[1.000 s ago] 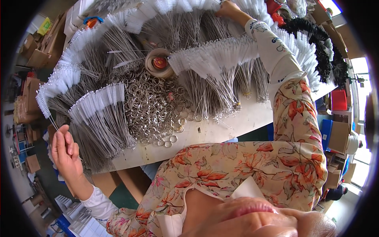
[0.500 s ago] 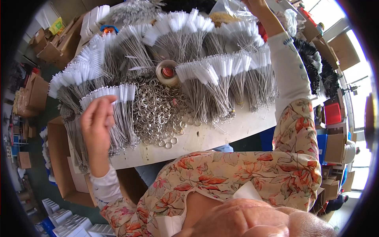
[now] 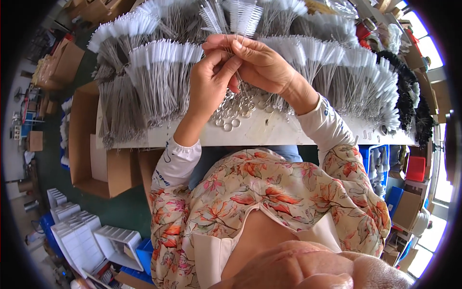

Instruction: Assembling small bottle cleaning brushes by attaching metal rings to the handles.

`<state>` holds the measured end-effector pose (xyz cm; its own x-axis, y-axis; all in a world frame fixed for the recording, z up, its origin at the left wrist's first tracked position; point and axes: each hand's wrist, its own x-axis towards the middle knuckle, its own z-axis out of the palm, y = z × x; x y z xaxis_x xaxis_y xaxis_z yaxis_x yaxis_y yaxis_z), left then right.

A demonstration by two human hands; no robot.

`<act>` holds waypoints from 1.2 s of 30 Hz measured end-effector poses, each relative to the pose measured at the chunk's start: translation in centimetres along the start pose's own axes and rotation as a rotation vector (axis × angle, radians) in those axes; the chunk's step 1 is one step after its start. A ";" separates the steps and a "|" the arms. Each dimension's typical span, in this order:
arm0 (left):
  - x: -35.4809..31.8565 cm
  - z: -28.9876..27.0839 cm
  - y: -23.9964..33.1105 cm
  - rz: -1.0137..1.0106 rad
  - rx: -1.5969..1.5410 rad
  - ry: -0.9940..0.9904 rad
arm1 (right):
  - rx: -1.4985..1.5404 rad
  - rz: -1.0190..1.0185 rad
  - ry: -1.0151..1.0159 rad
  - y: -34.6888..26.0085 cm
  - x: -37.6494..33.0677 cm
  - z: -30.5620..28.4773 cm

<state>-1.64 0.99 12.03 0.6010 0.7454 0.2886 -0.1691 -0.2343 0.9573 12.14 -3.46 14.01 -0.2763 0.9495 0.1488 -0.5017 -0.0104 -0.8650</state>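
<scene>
Above the table, my two hands meet over a pile of metal split rings [image 3: 232, 115]. Several thin wire-stemmed brushes [image 3: 246, 18] with white bristles stand up from between them, bristle ends away from me. My right hand [image 3: 267, 65] is closed on the stems, its thumb pressed just below the bristles. Lower down, my left hand [image 3: 208, 79] pinches the stems between thumb and fingers. The stems' lower ends hang over the rings. Which stems each hand grips is partly hidden by the fingers.
Rows of bundled wire brushes [image 3: 159, 72] cover the table on the left, and more bundles [image 3: 351, 72] on the right. Black bristly items [image 3: 409, 86] lie at the right end. An open cardboard box [image 3: 103, 178] stands below the table's left edge, near white plastic bins [image 3: 79, 236].
My right hand came back from the far right side, and my left hand moved right from the left bundles. Both now meet in the middle, holding brushes. The view has shifted.
</scene>
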 end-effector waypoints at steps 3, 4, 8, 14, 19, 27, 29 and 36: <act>-1.6 -0.6 -0.3 -0.049 -0.125 0.039 | 0.149 -0.039 0.008 2.5 0.1 0.4; -2.0 -0.7 -0.5 -0.058 -0.117 0.036 | 0.187 -0.047 0.014 2.9 0.2 0.6; -3.5 -0.9 -1.0 -0.128 -0.086 0.112 | -0.274 -0.360 0.584 5.6 -1.4 1.0; -5.6 -0.3 -3.4 0.624 0.530 0.212 | -0.247 0.070 0.632 7.7 -7.1 3.8; -9.3 2.7 -7.0 0.627 0.392 0.126 | 0.674 -0.087 0.563 10.5 -7.2 1.3; -14.8 1.4 -9.5 0.479 0.450 -0.068 | -0.935 0.332 0.279 3.4 -11.4 1.5; -15.7 1.0 -9.8 0.246 0.432 -0.143 | -1.484 0.409 0.112 5.9 -13.1 1.5; -17.5 1.6 -9.9 0.306 0.328 -0.155 | -1.474 0.577 0.084 9.7 -13.6 2.3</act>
<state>-9.24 -10.72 -2.54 0.6756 0.5152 0.5274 -0.1163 -0.6320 0.7662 9.19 -17.17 4.70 -0.0713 0.9401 -0.3334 0.8665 -0.1072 -0.4875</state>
